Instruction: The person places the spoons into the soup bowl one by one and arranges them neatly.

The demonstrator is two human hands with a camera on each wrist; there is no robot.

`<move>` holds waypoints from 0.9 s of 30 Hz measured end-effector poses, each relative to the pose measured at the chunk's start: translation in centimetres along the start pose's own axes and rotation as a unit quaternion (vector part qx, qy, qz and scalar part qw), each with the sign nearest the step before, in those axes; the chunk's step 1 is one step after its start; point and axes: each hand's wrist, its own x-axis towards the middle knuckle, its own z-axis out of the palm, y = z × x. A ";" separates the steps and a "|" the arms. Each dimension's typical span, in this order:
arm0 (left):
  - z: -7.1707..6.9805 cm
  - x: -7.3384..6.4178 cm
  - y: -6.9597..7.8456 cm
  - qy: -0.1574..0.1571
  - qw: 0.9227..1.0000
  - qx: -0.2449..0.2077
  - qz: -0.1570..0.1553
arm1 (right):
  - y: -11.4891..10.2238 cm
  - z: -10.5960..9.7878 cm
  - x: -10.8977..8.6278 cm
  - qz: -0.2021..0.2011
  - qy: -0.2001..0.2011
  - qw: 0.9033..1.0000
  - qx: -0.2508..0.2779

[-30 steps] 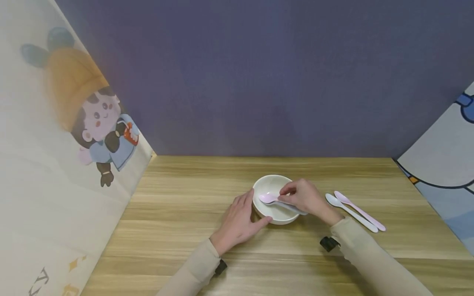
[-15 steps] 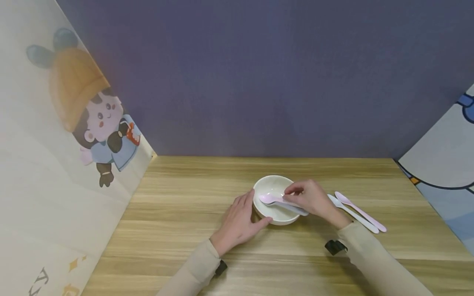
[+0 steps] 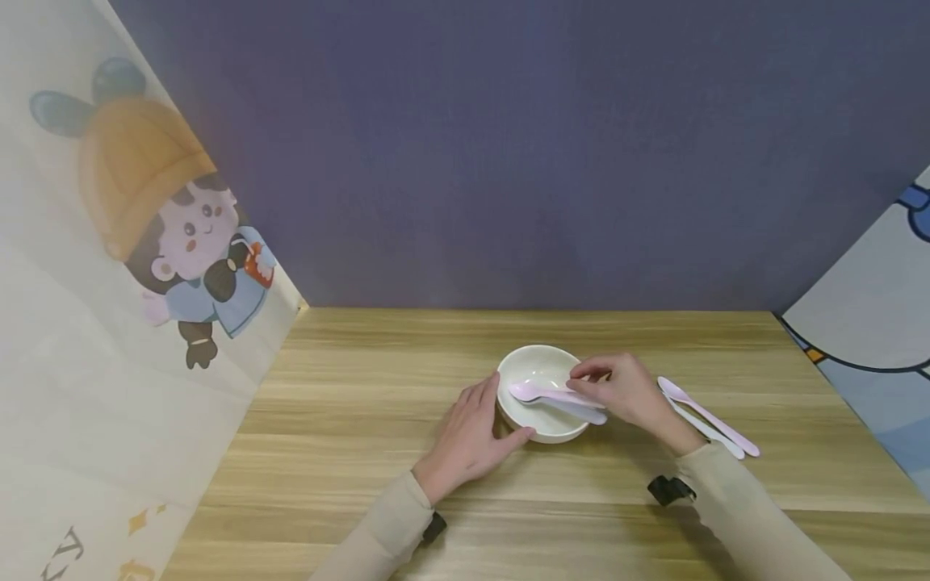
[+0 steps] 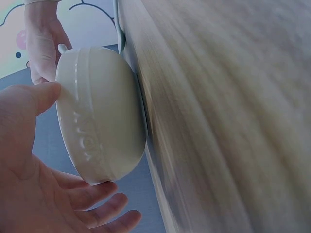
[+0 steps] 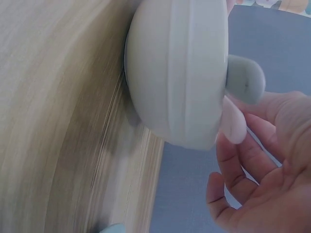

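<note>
A white bowl (image 3: 539,362) sits upright on the wooden table. My left hand (image 3: 472,440) holds its left side, thumb at the near rim and fingers spread along the far side; raised marks show on the bowl wall in the left wrist view. Inside lie a pink spoon (image 3: 525,392) and a pale spoon (image 3: 581,412), crossing closely, handles leaning out over the right rim. My right hand (image 3: 617,391) is over that rim, with loosely bent fingers around the pink spoon's handle (image 5: 234,121). The pale handle (image 5: 247,80) sticks out beside it.
To the right on the table (image 3: 349,452) lie another white spoon (image 3: 708,432) and another pink spoon (image 3: 715,420), side by side; my right hand partly covers the white one. A dark blue panel (image 3: 508,161) stands behind, with printed cartoon panels at left and right.
My right hand has slid right along the handle toward the bowl's rim, while the pink spoon stays in place. It now covers the head of the white spoon on the table. My left hand stays still.
</note>
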 end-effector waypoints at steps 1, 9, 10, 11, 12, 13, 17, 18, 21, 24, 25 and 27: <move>-0.1 -0.1 0.0 0.000 1.000 -0.001 0.001 | -0.1 -0.1 -0.1 0.004 0.002 1.000 0.002; -0.7 -0.6 0.1 -0.002 1.000 -0.010 0.008 | -0.6 -0.8 -0.9 0.018 0.030 0.999 -0.017; -0.8 -0.7 0.1 -0.003 1.000 -0.011 0.008 | -0.7 -0.9 -1.1 0.019 0.034 0.999 -0.020; -0.9 -0.8 0.1 -0.003 1.000 -0.013 0.009 | -0.8 -1.0 -1.2 0.020 0.036 0.999 -0.020; -0.9 -0.8 0.1 -0.004 1.000 -0.013 0.009 | -0.9 -1.1 -1.3 0.023 0.038 0.999 -0.019; -1.0 -0.9 0.1 -0.005 1.000 -0.015 0.010 | -0.9 -1.2 -1.4 0.025 0.038 0.999 -0.018; -1.3 -1.3 0.2 -0.007 1.000 -0.022 0.012 | -1.0 -1.4 -1.9 0.039 0.036 0.999 -0.014; -1.4 -1.3 0.2 -0.007 1.000 -0.022 0.013 | -1.1 -1.5 -2.0 0.044 0.036 0.998 -0.013; -1.7 -1.6 0.3 -0.007 1.000 -0.026 0.015 | -1.3 -1.8 -2.3 0.049 0.037 0.998 -0.011; -1.9 -1.8 0.3 -0.006 0.999 -0.026 0.018 | -1.5 -2.1 -2.7 0.054 0.042 0.998 -0.008; -2.0 -1.9 0.4 -0.007 0.999 -0.027 0.019 | -1.6 -2.3 -2.8 0.052 0.043 0.998 -0.009; -2.2 -2.0 0.4 -0.005 0.999 -0.028 0.022 | -1.7 -2.5 -3.1 0.056 0.046 0.997 -0.012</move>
